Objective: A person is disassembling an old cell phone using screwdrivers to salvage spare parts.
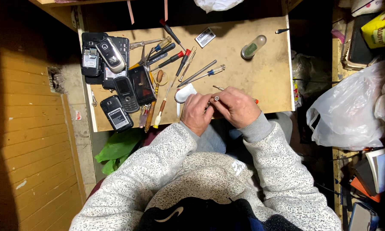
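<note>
Hands, two: left hand (196,112) and right hand (235,107) pinch one small part (216,99) together.

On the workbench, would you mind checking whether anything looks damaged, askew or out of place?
Yes: in the phone pile at the left, one black handset lies with its back cover off. The screwdrivers lie scattered at all angles.

Worktop (261,72): bare wood, matt, scuffed. Mobile phones (115,72): glossy black plastic, one with a silvery metallic shell. Screwdrivers (175,60) — bright metal shafts, smooth plastic handles. Sleeves (282,171): speckled knit cloth, rough. Bag (351,115) — thin translucent plastic, crinkled.
</note>
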